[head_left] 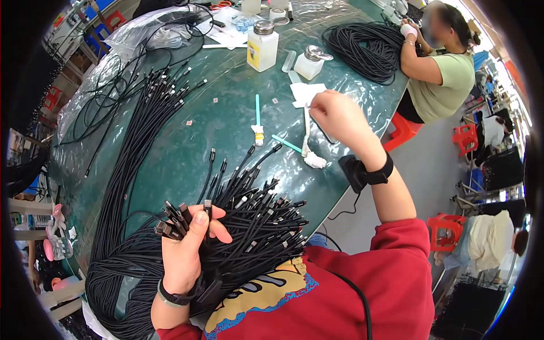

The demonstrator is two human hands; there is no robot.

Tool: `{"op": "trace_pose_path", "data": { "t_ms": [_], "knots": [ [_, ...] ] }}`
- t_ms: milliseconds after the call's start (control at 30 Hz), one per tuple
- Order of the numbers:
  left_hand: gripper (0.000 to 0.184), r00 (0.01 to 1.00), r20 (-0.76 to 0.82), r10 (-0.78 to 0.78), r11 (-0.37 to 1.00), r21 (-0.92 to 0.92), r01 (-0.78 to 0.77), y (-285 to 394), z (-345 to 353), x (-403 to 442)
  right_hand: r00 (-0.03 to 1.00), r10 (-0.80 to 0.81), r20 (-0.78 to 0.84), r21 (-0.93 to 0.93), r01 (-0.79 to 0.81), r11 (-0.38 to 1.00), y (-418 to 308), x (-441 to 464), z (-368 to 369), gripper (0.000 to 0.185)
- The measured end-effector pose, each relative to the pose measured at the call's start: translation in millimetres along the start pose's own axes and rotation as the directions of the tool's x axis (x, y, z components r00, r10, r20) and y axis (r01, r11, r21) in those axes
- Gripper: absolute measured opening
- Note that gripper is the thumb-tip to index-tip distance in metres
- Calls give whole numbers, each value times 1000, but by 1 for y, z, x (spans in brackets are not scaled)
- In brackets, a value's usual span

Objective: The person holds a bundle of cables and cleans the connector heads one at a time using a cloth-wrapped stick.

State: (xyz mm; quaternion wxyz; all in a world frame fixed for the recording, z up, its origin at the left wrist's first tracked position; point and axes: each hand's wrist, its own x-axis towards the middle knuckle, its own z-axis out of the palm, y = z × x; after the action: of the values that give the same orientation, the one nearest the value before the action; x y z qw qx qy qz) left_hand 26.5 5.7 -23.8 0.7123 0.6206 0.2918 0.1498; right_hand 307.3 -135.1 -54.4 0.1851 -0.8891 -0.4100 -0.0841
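Note:
Several black cable ends with metal connectors (pixel 173 221) are gripped in my left hand (pixel 190 241), one of them upright between thumb and fingers. Beside that hand, a large bundle of black cables (pixel 255 209) lies with its connectors fanned out on the green table. My right hand (pixel 340 116) is over the table's right part, its fingertips pinched together at a white paper piece (pixel 309 94). What the fingertips hold, if anything, is too small to tell. Just below them lies a strip-like stick ending in a white wrapped tip (pixel 315 161).
A yellow-labelled bottle (pixel 262 46) and a smaller white bottle (pixel 310 63) stand at the back. Teal sticks (pixel 258 110) lie mid-table. Another cable bundle (pixel 150 113) extends left; a coil (pixel 365 51) lies near a seated person (pixel 439 73) at the right.

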Motion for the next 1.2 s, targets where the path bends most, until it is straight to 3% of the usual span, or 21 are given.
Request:
{"op": "trace_pose_path", "data": {
  "t_ms": [67,200,333,433,500,567,633,767,800,867,900,967,1000,1133,1200],
  "knots": [
    [26,1000,10,-4,1000,0,4,-1,0,0,974,-102,204,99,83,992,-22,1,6,13],
    [26,1000,16,10,1000,-2,-10,0,0,0,934,-151,323,57,140,988,-49,8,37,18],
    [26,1000,24,-2,1000,4,1,0,0,0,909,-33,416,69,4,998,-58,25,53,25],
    [26,1000,28,-4,1000,-5,4,1,0,-1,874,-36,485,339,-149,929,-49,36,68,29],
    [26,1000,25,-8,1000,-16,9,1,1,-1,900,-36,435,415,-165,895,-44,37,66,27],
    [26,996,86,-21,999,-34,24,2,-1,-2,939,-6,343,561,-200,803,-42,36,64,23],
    [26,996,81,-34,999,-36,37,3,-5,-2,854,-66,517,813,-465,350,-54,29,33,18],
    [25,988,136,-74,997,6,74,4,-8,0,852,-229,471,880,-435,190,-86,8,1,17],
    [25,992,116,-47,999,2,47,2,-9,0,898,-184,399,868,-305,391,-89,9,3,18],
    [25,996,86,14,1000,-6,-14,-1,-9,1,966,-145,214,671,-37,741,-91,12,4,19],
    [25,996,89,16,1000,-5,-16,-1,-8,1,967,-143,211,670,-37,741,-91,16,6,19],
    [26,998,30,51,999,-17,-51,-3,-6,2,929,-157,336,332,39,943,-86,27,21,22],
    [26,998,2,65,998,-23,-65,-3,-5,2,906,-140,400,142,90,986,-85,29,28,24],
    [27,998,6,65,998,-16,-65,-3,-4,1,850,-138,508,-1,160,987,-86,26,57,30],
    [26,998,36,56,998,-12,-56,-2,-6,1,857,-113,502,51,101,994,-72,32,69,27]
  ]
}}
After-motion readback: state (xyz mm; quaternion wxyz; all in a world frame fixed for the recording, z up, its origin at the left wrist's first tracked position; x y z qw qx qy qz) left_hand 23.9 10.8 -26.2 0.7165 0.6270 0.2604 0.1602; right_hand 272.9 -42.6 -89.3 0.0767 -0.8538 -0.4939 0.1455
